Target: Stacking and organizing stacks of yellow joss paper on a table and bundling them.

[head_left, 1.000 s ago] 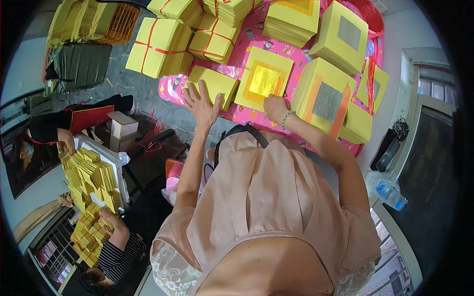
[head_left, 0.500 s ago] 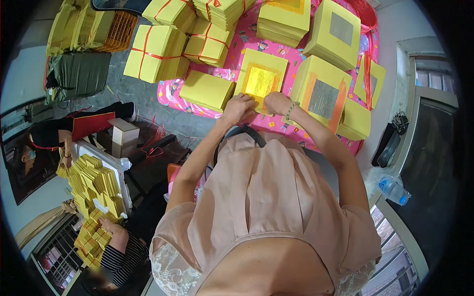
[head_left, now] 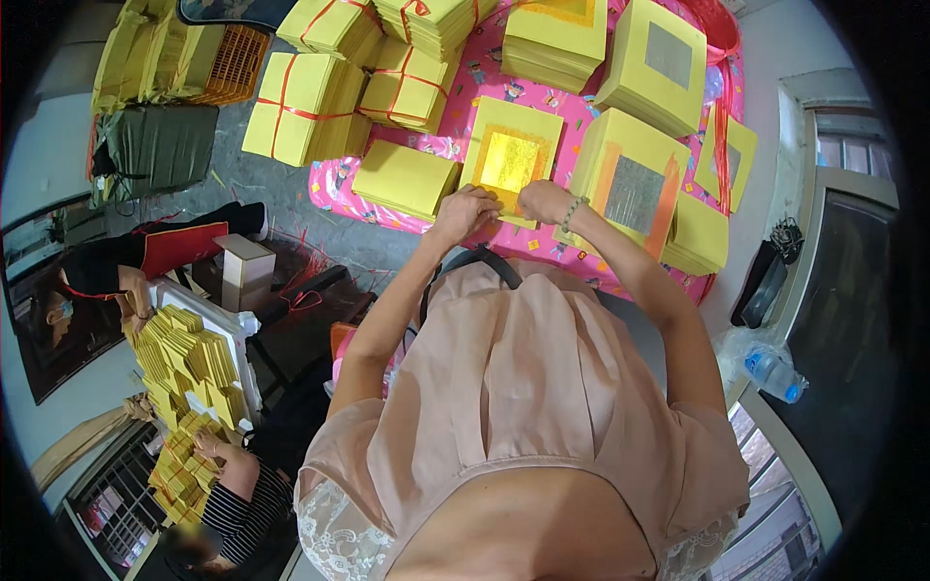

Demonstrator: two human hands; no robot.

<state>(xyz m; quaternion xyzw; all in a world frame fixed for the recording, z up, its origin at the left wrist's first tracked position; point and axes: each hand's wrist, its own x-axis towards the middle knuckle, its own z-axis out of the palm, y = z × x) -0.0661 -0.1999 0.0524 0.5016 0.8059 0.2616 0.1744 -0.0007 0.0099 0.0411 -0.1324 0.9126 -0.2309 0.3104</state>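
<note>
A yellow paper sheet [head_left: 497,116] with an orange-bordered gold square [head_left: 513,163] lies before me on a pink patterned tablecloth. My left hand [head_left: 467,213] is at the sheet's near left corner, fingers curled and pinched on its edge. At the near right corner my right hand [head_left: 547,201], with a beaded bracelet on the wrist, is closed on the edge too. Both sets of fingertips are partly hidden. Left of the sheet sits a low stack of plain yellow paper [head_left: 407,177]. To its right is a stack topped with a silver square and orange strokes [head_left: 632,191].
Red-tied paper bundles [head_left: 300,111] stand at the far left of the pink tablecloth [head_left: 334,184]. More stacks [head_left: 554,58] are at the back. Two people work lower left at a white table [head_left: 247,363] covered with folded yellow paper [head_left: 184,358]. A water bottle [head_left: 773,373] lies at the right.
My hands and the sheet have hardly moved. At the white table, the co-workers' hands have shifted slightly over the folded paper.
</note>
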